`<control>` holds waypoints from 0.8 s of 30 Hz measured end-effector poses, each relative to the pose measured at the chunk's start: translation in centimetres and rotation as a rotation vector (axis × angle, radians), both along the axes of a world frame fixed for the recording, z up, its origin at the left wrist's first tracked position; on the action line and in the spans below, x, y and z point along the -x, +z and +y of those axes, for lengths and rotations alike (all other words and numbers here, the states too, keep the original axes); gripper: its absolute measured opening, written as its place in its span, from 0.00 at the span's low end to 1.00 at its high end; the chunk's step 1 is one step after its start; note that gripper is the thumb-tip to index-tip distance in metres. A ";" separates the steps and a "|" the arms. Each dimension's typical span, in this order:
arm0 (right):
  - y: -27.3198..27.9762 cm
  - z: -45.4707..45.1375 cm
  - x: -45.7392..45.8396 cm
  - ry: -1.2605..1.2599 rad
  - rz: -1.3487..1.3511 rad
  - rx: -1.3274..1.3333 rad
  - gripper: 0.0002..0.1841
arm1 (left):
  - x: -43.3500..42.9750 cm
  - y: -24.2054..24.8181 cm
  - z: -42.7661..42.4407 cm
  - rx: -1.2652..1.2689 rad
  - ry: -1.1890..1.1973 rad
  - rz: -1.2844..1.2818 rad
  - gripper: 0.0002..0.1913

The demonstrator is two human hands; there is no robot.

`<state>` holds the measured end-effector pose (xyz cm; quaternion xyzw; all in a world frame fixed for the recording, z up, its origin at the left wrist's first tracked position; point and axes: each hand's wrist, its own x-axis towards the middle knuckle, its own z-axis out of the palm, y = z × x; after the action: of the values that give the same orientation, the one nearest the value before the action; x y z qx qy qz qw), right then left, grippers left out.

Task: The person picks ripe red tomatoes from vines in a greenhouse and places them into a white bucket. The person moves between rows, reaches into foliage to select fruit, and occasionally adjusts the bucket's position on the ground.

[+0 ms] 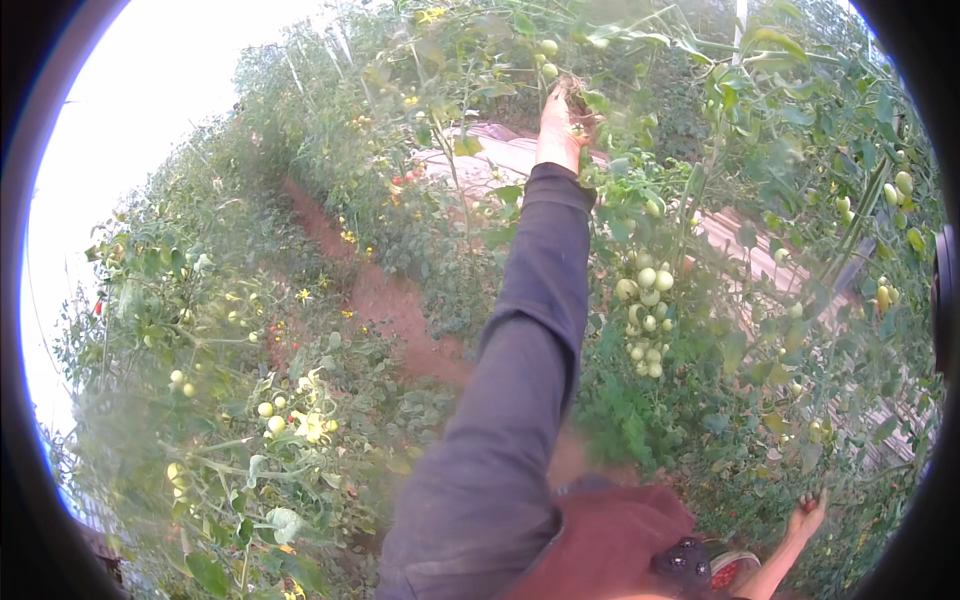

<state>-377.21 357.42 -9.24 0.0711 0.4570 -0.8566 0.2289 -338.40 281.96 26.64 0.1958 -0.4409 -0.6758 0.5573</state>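
My left arm, in a dark sleeve, stretches up into tomato vines. My left hand [564,127] is at a stem among leaves and dry brown plant matter [574,88]; its fingers are partly hidden, so its grip is unclear. Two green tomatoes [549,58] hang just above it. Low on the right, my right hand [808,514] is curled around a small dark red tomato [810,505]. Below and left of that hand, beside my body, a bucket [739,556] with red tomatoes [724,576] in it is partly covered by my forearm.
A large cluster of green tomatoes [646,315] hangs right of my sleeve. Vines with green tomatoes [276,424] and yellowish leaves stand at left. A bare reddish soil path [397,315] runs between rows. Pale sheeting [487,157] lies behind the stems.
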 end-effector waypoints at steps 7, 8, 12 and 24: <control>-0.7 1.9 -0.3 -0.077 -0.085 0.058 0.06 | -0.7 1.1 0.6 -0.172 -0.061 0.164 0.15; -0.8 2.3 -0.5 -0.097 -0.101 0.068 0.06 | -0.9 0.6 1.3 -0.083 0.020 0.202 0.16; 0.0 2.5 -2.2 -0.166 -0.125 0.073 0.01 | -0.8 -1.3 3.3 0.210 0.138 0.178 0.20; 4.5 0.7 -7.2 -0.326 -0.211 0.218 0.06 | -2.9 -3.5 1.0 0.402 0.244 -0.391 0.39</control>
<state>-370.00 358.15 -4.72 0.2080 0.3175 -0.9145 0.1402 -335.49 282.99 23.12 0.2597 -0.6379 -0.4525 0.5665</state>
